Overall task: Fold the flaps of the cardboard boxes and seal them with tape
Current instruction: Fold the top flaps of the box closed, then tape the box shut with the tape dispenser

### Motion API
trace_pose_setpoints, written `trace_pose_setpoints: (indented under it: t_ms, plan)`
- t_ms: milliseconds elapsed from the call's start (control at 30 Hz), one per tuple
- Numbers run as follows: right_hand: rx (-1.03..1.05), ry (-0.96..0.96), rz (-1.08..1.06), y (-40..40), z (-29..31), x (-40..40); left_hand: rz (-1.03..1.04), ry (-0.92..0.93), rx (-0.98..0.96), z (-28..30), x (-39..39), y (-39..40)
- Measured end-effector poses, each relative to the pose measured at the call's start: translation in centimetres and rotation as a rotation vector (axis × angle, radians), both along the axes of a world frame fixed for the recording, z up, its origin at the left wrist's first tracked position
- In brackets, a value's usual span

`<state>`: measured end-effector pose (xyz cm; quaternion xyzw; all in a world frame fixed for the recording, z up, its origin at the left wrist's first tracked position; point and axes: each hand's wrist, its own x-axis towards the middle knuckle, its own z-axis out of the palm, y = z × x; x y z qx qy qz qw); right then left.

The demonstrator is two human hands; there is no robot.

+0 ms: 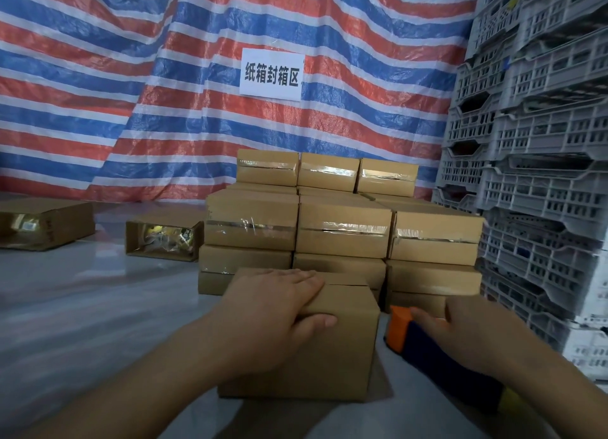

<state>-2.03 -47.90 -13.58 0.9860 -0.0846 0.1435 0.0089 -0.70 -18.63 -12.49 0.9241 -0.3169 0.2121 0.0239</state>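
Holding the box shut on the floor, just in front of the stack of taped boxes. Left hand lies flat across the top flaps, thumb down the near face; no tape on the seam yet. Right hand wraps the tape gun beside the box. Step looks like flaps folded, sealing pending. Next move likely needs the gun lifted onto the seam while the flaps are pinned.

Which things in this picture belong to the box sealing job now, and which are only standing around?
In use:
- left hand pressing the flaps of the unsealed cardboard box
- right hand on the tape dispenser

Not in use now:
- stack of taped boxes
- two open boxes lying on their sides
- grey plastic crates
- striped tarp
- paper sign
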Motion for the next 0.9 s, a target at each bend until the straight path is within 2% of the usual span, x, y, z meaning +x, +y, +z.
trace_pose_setpoints:
  t_ms: [100,233,300,467,533,633,733,900]
  plan:
    - [-0.030,0.128,-0.048,-0.6,-2.0,-1.3,-0.012,0.003,-0.020,-0.1,0.0,0.1]
    - [0.047,0.081,0.004,-0.6,-3.1,-2.1,0.000,0.087,-0.012,0.1,-0.5,0.1]
    - [0.162,0.046,0.028,-0.6,-2.0,-1.9,-0.006,0.175,-0.080,0.5,-0.5,0.1]
    - [0.685,-0.146,0.139,0.9,6.0,-2.0,-0.029,0.537,-0.471,1.7,0.5,1.2]
    - [0.810,-0.142,0.214,2.0,9.3,-1.9,-0.058,0.658,-0.607,2.4,0.6,1.8]
    - [1.021,-0.036,0.390,4.5,12.1,-0.8,-0.079,0.789,-0.793,3.3,0.4,2.0]
    - [1.082,0.108,0.490,7.4,13.2,0.9,-0.101,0.886,-1.011,3.6,0.2,1.8]
    - [1.096,0.302,0.502,10.3,13.2,3.5,-0.061,0.858,-1.363,3.6,0.6,2.3]
